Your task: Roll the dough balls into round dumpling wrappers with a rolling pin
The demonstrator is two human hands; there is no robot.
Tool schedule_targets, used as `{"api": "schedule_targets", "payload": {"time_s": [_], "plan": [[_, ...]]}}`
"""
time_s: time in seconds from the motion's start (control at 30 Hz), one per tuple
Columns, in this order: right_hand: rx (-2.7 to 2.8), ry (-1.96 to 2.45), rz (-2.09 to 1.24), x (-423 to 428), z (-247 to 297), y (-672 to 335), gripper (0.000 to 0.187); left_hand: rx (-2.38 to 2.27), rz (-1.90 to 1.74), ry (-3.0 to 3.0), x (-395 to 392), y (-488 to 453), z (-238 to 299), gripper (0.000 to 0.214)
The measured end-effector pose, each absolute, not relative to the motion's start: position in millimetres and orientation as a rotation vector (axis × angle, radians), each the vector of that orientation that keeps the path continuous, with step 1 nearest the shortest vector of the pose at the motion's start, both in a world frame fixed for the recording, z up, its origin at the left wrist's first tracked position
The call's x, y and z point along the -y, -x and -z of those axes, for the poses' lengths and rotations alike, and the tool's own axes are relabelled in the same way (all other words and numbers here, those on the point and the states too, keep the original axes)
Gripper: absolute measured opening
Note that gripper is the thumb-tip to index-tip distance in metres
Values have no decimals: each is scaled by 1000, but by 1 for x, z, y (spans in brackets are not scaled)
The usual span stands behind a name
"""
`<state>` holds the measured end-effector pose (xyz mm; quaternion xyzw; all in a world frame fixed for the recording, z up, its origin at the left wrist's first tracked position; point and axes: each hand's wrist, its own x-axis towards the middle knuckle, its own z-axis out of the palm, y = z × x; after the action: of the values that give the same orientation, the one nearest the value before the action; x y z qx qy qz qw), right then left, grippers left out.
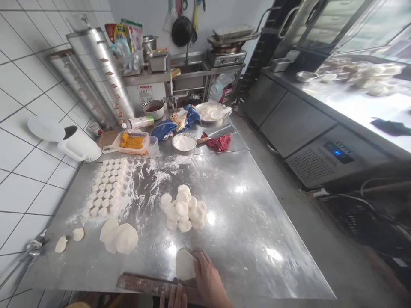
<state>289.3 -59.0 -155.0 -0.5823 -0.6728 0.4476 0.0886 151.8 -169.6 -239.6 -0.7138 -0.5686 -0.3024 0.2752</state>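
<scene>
A flat round dough wrapper (185, 265) lies near the front edge of the steel table. My right hand (210, 276) is closed on its right edge, with the thumb tucked out of sight. Along the table's front edge lies a brown wooden rolling pin (141, 283), dusted with flour. The fingers of my left hand (173, 297) are over the pin, just below the wrapper; the rest of that hand is cut off by the frame. Beyond the wrapper is a heap of small dough rounds (182, 208). Rolled-out wrappers (126, 238) overlap to the left.
Rows of cut dough pieces (107, 188) sit on floury steel at left, with two dough scraps (78, 233) nearer. Farther back are a tub of orange filling (131, 142), a bowl of flour (184, 142), a red cloth (220, 143) and a white jug (81, 145) beside the tiled wall.
</scene>
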Motion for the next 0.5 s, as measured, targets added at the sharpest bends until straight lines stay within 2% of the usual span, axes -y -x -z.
{"api": "schedule_targets", "payload": {"time_s": [0.1,0.17,0.23,0.37,0.43,0.5], "plan": [[2000,1730,-1344,58,159,-289,39,1749,582,2207,155,-150,230,102],[2017,1703,-1353,47,162,-287,27,1961,342,2403,144,-150,218,107],[2016,1685,-1364,41,162,-288,21,1940,386,2353,149,-151,215,107],[1943,1727,-1349,53,156,-295,37,1588,675,2087,178,-153,226,99],[1933,1717,-1352,56,155,-295,39,1687,595,2192,172,-153,222,97],[1953,1690,-1356,52,156,-294,33,1877,426,2362,155,-153,213,98]]}}
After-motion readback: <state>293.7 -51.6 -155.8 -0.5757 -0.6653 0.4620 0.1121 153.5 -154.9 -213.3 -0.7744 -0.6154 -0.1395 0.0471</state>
